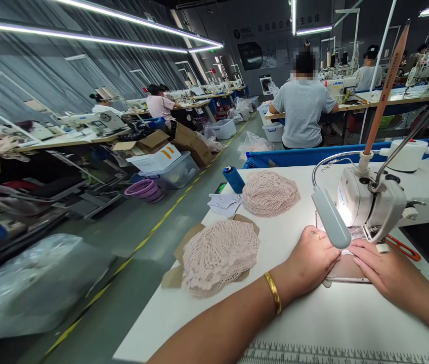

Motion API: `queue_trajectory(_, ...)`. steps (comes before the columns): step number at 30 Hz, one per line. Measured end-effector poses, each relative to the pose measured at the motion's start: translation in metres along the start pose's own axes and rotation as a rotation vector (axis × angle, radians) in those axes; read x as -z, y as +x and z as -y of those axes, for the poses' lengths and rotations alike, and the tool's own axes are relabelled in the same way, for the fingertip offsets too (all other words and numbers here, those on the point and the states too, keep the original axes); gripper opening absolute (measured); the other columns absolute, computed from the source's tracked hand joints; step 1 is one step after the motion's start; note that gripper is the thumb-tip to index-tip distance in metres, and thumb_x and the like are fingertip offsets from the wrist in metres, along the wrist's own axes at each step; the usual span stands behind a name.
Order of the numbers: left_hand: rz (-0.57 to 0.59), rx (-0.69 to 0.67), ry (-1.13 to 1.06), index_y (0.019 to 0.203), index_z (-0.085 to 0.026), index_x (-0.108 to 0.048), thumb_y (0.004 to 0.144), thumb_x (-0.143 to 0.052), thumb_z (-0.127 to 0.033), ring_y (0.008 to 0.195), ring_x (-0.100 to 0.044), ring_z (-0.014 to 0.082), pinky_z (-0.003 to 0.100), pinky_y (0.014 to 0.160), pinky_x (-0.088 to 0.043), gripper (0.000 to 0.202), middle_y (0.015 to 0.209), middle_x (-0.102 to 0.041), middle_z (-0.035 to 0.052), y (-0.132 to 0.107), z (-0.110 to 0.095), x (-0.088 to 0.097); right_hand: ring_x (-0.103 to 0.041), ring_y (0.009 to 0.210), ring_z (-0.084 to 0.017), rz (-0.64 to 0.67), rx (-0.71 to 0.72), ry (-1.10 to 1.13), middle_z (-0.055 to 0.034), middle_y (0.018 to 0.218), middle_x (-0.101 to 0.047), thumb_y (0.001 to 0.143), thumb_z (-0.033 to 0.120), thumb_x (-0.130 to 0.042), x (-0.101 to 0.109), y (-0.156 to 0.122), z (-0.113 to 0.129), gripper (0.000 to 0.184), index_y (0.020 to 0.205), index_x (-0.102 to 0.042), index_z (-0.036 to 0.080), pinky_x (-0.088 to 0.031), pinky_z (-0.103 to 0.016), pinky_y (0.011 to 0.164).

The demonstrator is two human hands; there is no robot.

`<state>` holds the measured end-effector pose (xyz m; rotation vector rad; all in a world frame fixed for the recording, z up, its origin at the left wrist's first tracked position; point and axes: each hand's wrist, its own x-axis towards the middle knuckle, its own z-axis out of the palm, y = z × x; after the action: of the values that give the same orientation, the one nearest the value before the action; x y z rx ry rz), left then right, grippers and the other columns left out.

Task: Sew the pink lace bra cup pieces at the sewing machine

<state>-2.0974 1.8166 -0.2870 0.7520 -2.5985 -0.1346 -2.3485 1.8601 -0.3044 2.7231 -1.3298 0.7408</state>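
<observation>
A small bit of pale lace fabric (346, 252) shows under the lit head of the white sewing machine (362, 197). My left hand (313, 258), with a ring and a gold bangle on that arm, has its fingers bent and pressed together at the lace's left side; the fingertips are partly hidden. From the right, my right hand (385, 265) lies with fingers stretched flat over the fabric's edge. A grey lamp head (331, 217) hangs just above my left fingers and covers part of the work.
Two bundles of beige lace, one nearer (220, 255) and one farther (270, 193), lie left on the white table. Beside them are a blue thread cone (233, 179) and paper labels (224, 204). Orange-handled snips (404, 247) lie right; a ruler (336, 353) runs along the front.
</observation>
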Motion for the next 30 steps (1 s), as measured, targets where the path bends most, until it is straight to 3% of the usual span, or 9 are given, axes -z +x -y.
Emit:
queue_trajectory(6,-0.035,0.012,0.017,0.104,-0.018,-0.071,0.106,-0.056,-0.021,0.108,-0.071,0.0255,0.044,0.099,-0.052,0.015,0.117,-0.078,0.0061,0.003,0.004,-0.004,-0.069,0.088,-0.029,-0.049,-0.001,-0.094,-0.0114,0.117,-0.076,0.109,0.024,-0.041,-0.001,0.005,-0.001,0.029,0.117,-0.068,0.024,-0.057,-0.041,0.072)
queue_trajectory(12,-0.025,0.025,0.052,0.107,-0.018,-0.071,0.107,-0.057,-0.024,0.113,-0.071,0.0261,0.045,0.102,-0.053,0.015,0.12,-0.077,0.0068,0.002,0.004,-0.003,-0.07,0.098,-0.029,-0.044,-0.019,-0.074,-0.011,0.123,-0.075,0.109,0.025,-0.042,0.001,0.004,-0.001,0.029,0.123,-0.068,0.024,-0.057,-0.04,0.075)
queue_trajectory(17,0.01,0.116,0.127,0.122,-0.019,-0.07,0.105,-0.063,-0.043,0.123,-0.064,0.0327,0.051,0.105,-0.05,0.03,0.129,-0.071,0.0134,0.004,0.008,0.005,-0.07,0.106,-0.033,-0.067,-0.007,-0.074,-0.012,0.119,-0.076,0.11,0.025,-0.041,0.0,0.001,-0.003,0.032,0.121,-0.071,0.023,-0.059,-0.044,0.082)
queue_trajectory(20,0.045,0.211,0.197,0.111,-0.016,-0.074,0.101,-0.066,-0.057,0.11,-0.065,0.0362,0.056,0.1,-0.048,0.044,0.111,-0.073,0.0149,0.005,0.004,0.015,-0.07,0.11,-0.033,-0.1,-0.007,-0.063,-0.0124,0.122,-0.075,0.11,0.024,-0.044,-0.003,-0.003,-0.005,0.031,0.126,-0.07,0.024,-0.061,-0.045,0.084)
queue_trajectory(23,0.066,0.102,0.08,0.075,-0.018,-0.072,0.102,-0.063,-0.058,0.087,-0.063,0.0265,0.047,0.093,-0.047,0.05,0.079,-0.066,0.0062,0.004,-0.006,0.029,-0.07,0.112,-0.031,-0.105,0.046,0.024,-0.0122,0.126,-0.073,0.108,0.018,-0.046,-0.006,-0.007,-0.005,0.033,0.133,-0.066,0.025,-0.062,-0.045,0.087)
queue_trajectory(25,0.076,-0.026,-0.095,0.062,-0.018,-0.063,0.103,-0.061,-0.057,0.076,-0.058,0.0196,0.039,0.084,-0.046,0.056,0.07,-0.06,0.0022,0.004,-0.012,0.037,-0.069,0.116,-0.029,-0.083,0.109,0.108,-0.0116,0.13,-0.072,0.107,0.014,-0.047,-0.006,-0.008,-0.003,0.037,0.138,-0.063,0.024,-0.062,-0.045,0.093)
queue_trajectory(27,0.064,-0.08,-0.179,0.065,-0.018,-0.063,0.104,-0.06,-0.054,0.077,-0.058,0.0179,0.036,0.08,-0.046,0.053,0.076,-0.063,0.0021,0.003,-0.013,0.041,-0.067,0.119,-0.028,-0.04,0.171,0.182,-0.0109,0.135,-0.071,0.106,0.012,-0.048,-0.003,-0.006,0.001,0.041,0.143,-0.06,0.024,-0.061,-0.045,0.098)
queue_trajectory(30,0.034,-0.026,-0.093,0.088,-0.019,-0.071,0.106,-0.058,-0.039,0.089,-0.063,0.0213,0.039,0.088,-0.048,0.03,0.094,-0.071,0.0051,0.0,-0.008,0.039,-0.068,0.116,-0.026,0.004,0.203,0.219,-0.0095,0.129,-0.073,0.104,0.01,-0.049,0.003,-0.001,0.004,0.038,0.135,-0.067,0.025,-0.061,-0.042,0.096)
